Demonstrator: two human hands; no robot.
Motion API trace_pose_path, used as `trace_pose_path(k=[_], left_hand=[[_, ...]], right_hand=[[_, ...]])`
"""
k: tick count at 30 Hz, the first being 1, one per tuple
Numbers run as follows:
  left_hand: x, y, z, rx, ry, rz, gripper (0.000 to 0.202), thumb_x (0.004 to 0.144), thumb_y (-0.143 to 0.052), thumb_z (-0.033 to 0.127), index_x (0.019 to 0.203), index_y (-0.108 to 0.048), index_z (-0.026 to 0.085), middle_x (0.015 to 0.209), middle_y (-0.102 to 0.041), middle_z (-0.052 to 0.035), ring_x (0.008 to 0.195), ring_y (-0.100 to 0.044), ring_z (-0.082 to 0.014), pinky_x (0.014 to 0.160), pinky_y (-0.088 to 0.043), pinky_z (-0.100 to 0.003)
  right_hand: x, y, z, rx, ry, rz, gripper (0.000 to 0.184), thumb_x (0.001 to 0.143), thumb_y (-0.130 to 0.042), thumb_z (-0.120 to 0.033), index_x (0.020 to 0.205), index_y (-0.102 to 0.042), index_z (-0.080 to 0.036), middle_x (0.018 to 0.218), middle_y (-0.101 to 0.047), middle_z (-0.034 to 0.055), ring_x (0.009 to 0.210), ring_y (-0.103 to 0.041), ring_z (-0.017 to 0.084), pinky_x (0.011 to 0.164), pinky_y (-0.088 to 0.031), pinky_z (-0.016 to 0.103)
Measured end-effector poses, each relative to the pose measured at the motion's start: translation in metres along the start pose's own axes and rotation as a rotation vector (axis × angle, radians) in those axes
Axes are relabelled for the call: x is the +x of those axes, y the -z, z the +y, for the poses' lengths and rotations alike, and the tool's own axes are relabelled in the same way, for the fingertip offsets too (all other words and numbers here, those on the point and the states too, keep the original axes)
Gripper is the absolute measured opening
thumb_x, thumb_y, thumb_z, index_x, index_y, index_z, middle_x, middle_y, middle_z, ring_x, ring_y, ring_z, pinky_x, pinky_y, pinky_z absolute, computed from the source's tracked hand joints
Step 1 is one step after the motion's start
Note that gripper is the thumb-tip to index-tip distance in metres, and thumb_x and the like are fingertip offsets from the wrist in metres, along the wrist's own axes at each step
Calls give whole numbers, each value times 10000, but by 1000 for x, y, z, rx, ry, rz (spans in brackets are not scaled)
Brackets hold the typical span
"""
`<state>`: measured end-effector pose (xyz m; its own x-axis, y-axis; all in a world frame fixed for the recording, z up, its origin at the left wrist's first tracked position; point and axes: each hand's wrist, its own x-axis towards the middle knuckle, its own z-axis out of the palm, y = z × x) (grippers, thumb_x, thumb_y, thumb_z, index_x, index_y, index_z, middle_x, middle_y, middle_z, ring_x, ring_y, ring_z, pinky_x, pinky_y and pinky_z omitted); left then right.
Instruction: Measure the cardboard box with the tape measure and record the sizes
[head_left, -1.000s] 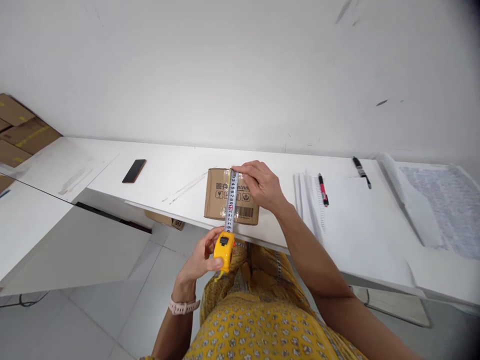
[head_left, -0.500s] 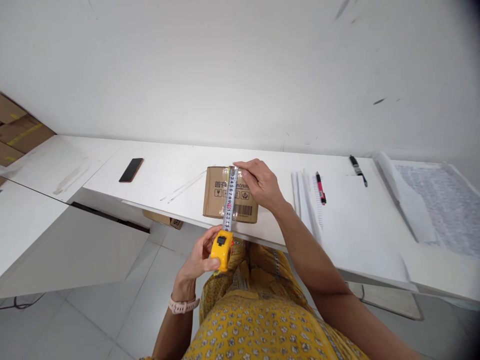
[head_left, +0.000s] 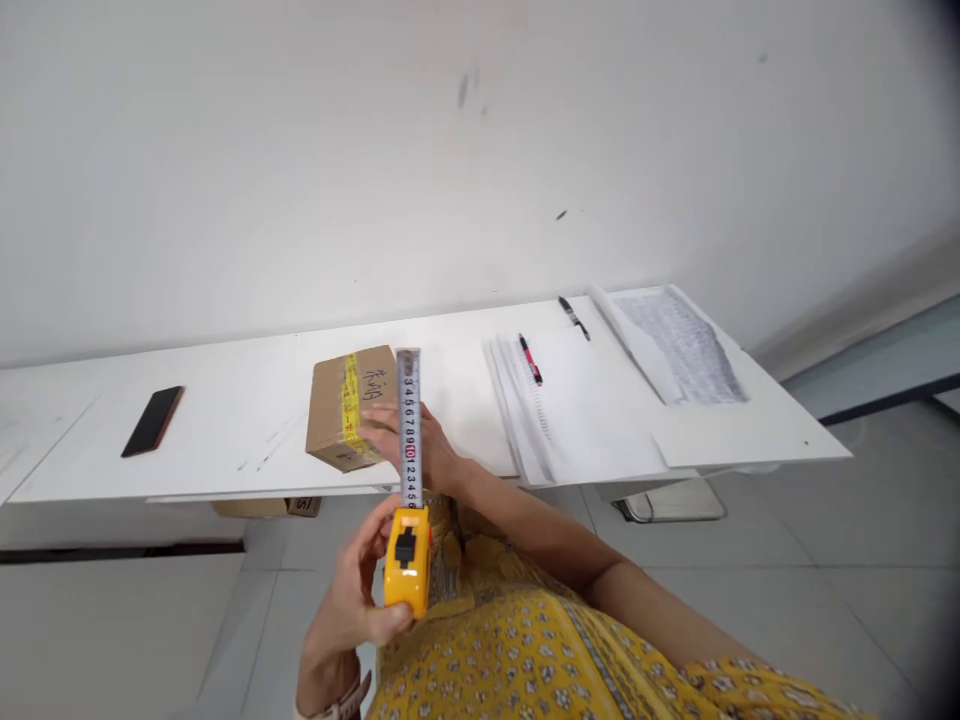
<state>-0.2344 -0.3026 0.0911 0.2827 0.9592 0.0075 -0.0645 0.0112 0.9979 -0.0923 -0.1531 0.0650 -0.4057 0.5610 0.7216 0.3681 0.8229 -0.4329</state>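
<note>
My left hand (head_left: pixel 352 600) is closed around a yellow tape measure (head_left: pixel 407 560) held below the table edge. Its metal blade (head_left: pixel 409 425) sticks straight up with no hand on its tip. A small cardboard box (head_left: pixel 346 418) with yellow tape and handwriting stands tipped on the white table (head_left: pixel 247 400). My right hand (head_left: pixel 401 445) lies against the box's near right side, fingers wrapped on it, partly hidden behind the blade.
A black phone (head_left: pixel 152 420) lies at the left of the table. Right of the box are a spiral notebook (head_left: pixel 525 410) with a red pen (head_left: pixel 530 360), a black pen (head_left: pixel 574 317) and printed sheets (head_left: pixel 679 345). Another cardboard box (head_left: pixel 266 507) sits under the table.
My right hand let go of the blade's end and turned the box, so its taped, handwritten face shows. The tape measure was lifted off the box. My view swung right.
</note>
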Motion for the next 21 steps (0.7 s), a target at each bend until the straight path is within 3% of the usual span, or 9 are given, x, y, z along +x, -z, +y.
trace_pose_path(k=[4, 7, 10, 12, 14, 17, 19, 21], left_hand=[[20, -10, -7, 190, 68, -114, 818, 674, -770, 424, 1409, -467, 232, 1183, -669, -106, 1041, -643, -310, 913, -513, -395], [35, -23, -4, 366, 126, -220, 816, 659, -758, 359, 1408, -461, 233, 1326, -595, -113, 1137, -593, -312, 955, -492, -396], [53, -43, 1, 495, 123, -375, 808, 637, -771, 279, 1390, -478, 267, 1375, -548, -90, 1157, -571, -292, 971, -484, -385], [66, -58, 2, 513, 116, -444, 852, 635, -766, 213, 1417, -441, 302, 1323, -571, -63, 1127, -583, -264, 980, -480, -377], [78, -74, 2, 480, 106, -437, 959, 652, -752, 170, 1492, -318, 331, 1282, -582, -52, 1122, -589, -244, 1005, -463, -379], [94, -92, 3, 427, 70, -377, 1059, 696, -745, 172, 1549, -141, 343, 1269, -573, -69, 1110, -600, -235, 982, -477, -378], [106, -97, 6, 443, 22, -348, 1042, 724, -750, 208, 1549, -127, 340, 1271, -573, -83, 1102, -605, -238, 955, -491, -375], [121, -94, 11, 509, -57, -291, 1000, 749, -749, 252, 1545, -148, 328, 1261, -588, -85, 1111, -600, -241, 976, -476, -391]], right_hand=[[-24, 54, 11, 449, -583, 328, 396, 1002, -358, -415, 1155, -660, -209, 1039, -708, 88, 930, -651, 204, 818, -533, 377], [-44, 113, 16, 752, -795, 490, 527, 987, -299, -552, 1201, -641, -213, 800, -657, 35, 635, -594, 158, 611, -517, 321], [-64, 160, 17, 723, -808, 596, 424, 939, -473, -554, 1060, -694, -213, 673, -574, -1, 523, -479, 117, 502, -428, 269], [-78, 175, 13, 625, -805, 658, 326, 925, -550, -496, 957, -704, -211, 672, -572, -3, 510, -450, 101, 485, -398, 255], [-91, 176, 8, 520, -810, 650, 289, 941, -542, -453, 936, -703, -213, 689, -590, -1, 508, -459, 97, 491, -405, 253], [-107, 166, -2, 355, -758, 438, 262, 967, -502, -395, 981, -704, -229, 731, -631, 7, 568, -540, 117, 545, -449, 262], [-112, 163, -2, 237, -701, 310, 253, 969, -490, -371, 1038, -692, -236, 775, -660, 14, 640, -584, 134, 603, -467, 269], [-112, 168, 9, 111, -718, 313, 252, 967, -478, -373, 1037, -674, -230, 798, -672, 18, 673, -593, 142, 608, -452, 263]])
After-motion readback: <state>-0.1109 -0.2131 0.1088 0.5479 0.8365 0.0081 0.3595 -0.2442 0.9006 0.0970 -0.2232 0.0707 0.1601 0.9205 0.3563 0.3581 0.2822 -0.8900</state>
